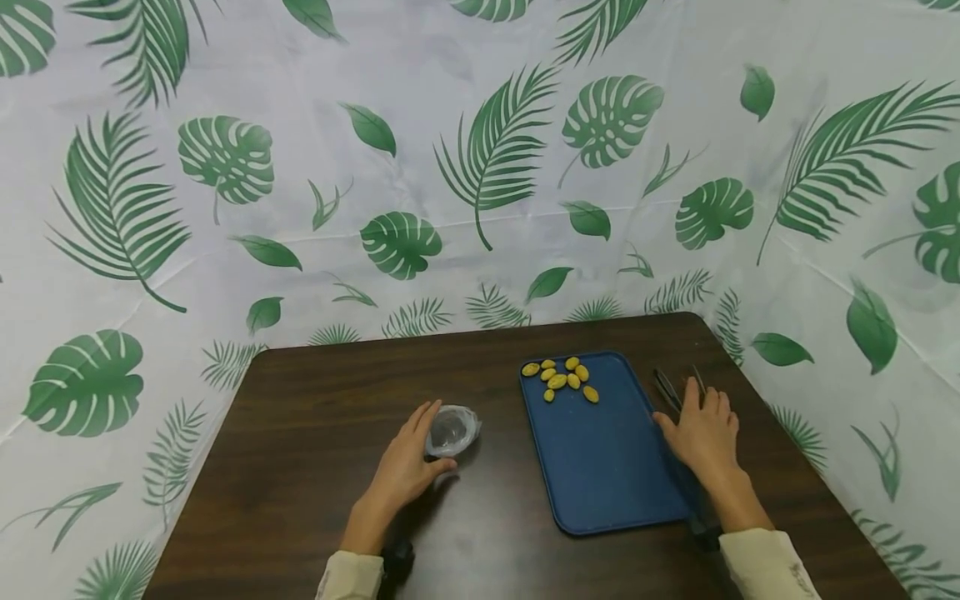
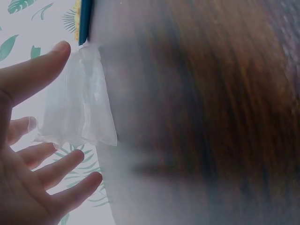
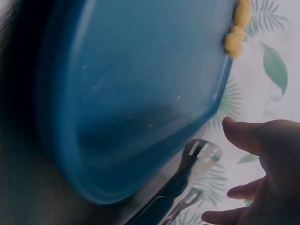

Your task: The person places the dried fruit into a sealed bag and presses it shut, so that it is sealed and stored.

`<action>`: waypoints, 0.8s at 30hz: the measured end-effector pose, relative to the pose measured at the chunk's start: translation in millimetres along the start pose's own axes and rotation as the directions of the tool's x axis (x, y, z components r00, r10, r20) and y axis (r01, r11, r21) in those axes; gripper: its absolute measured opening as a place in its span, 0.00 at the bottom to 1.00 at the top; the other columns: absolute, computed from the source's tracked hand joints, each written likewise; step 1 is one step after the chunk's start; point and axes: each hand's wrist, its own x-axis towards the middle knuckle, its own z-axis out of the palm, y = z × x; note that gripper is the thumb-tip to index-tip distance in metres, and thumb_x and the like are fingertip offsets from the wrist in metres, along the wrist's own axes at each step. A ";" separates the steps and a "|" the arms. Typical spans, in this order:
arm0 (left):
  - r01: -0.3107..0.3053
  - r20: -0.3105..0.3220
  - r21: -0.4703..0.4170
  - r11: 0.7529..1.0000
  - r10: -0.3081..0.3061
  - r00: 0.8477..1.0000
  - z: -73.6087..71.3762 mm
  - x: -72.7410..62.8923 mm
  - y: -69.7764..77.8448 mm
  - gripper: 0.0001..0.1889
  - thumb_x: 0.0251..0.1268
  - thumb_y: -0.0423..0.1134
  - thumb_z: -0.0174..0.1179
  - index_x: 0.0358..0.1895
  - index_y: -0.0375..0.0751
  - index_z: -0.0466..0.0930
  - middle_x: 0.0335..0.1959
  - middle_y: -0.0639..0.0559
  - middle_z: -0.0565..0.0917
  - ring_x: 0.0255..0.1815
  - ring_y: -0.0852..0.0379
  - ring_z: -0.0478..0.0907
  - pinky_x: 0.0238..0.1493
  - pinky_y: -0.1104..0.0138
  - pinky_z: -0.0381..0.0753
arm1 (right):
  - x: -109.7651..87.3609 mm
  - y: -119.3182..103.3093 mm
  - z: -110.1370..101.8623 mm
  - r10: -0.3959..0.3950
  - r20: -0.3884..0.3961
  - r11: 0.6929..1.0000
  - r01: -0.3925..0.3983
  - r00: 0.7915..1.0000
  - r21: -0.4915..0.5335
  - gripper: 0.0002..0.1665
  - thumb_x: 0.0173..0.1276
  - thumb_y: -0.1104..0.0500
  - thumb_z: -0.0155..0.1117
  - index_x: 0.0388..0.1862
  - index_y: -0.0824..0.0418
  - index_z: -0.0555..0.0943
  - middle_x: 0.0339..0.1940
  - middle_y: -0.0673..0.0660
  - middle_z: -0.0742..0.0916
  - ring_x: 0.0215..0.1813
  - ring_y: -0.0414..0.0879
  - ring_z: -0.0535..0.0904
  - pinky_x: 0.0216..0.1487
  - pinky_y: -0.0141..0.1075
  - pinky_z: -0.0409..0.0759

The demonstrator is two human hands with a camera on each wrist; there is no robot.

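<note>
A small round container (image 1: pixel 453 431) wrapped in clear plastic stands on the table left of the tray. My left hand (image 1: pixel 405 468) is around its near left side, thumb and fingers spread; whether any finger touches the plastic I cannot tell. Metal tongs (image 3: pixel 190 171) with dark handles lie along the right side of the blue tray (image 1: pixel 611 475). Over them hovers my right hand (image 1: pixel 705 435), its fingers apart and holding nothing, partly hiding the tongs in the head view. Several small yellow oval pieces (image 1: pixel 557 381) sit at the tray's far end.
The dark wooden table (image 1: pixel 315 433) has rounded far corners. Behind it and to its sides hangs a white cloth (image 1: pixel 300 150) printed with green leaves. The tray has a raised rim.
</note>
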 end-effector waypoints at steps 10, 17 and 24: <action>-0.030 -0.032 0.077 0.997 0.032 0.999 2.0 1.8 -0.9 0.50 0.59 0.48 0.77 0.82 0.48 0.57 0.80 0.42 0.65 0.73 0.33 0.71 0.65 0.38 0.73 | 6.0 12.5 2.5 0.057 0.100 0.998 -0.059 0.993 0.019 0.59 0.78 0.48 0.60 0.82 0.75 0.33 0.70 0.92 0.59 0.61 0.88 0.66 0.50 0.72 0.72; -0.039 -0.031 0.053 0.998 0.040 0.999 3.2 1.9 -2.2 0.49 0.60 0.47 0.76 0.82 0.48 0.58 0.79 0.43 0.66 0.73 0.36 0.72 0.64 0.39 0.75 | 9.8 20.6 5.1 0.077 0.101 0.997 -0.079 0.992 0.017 0.56 0.79 0.55 0.58 0.82 0.74 0.30 0.65 0.91 0.67 0.59 0.85 0.69 0.46 0.69 0.73; -0.014 -0.030 -0.003 1.000 0.014 0.999 4.7 1.4 -3.2 0.51 0.59 0.47 0.77 0.83 0.48 0.55 0.80 0.43 0.66 0.76 0.37 0.68 0.68 0.40 0.72 | 9.5 26.4 8.0 0.076 0.029 0.997 -0.077 0.997 0.006 0.50 0.77 0.60 0.59 0.78 0.82 0.40 0.61 0.91 0.70 0.57 0.85 0.70 0.47 0.71 0.73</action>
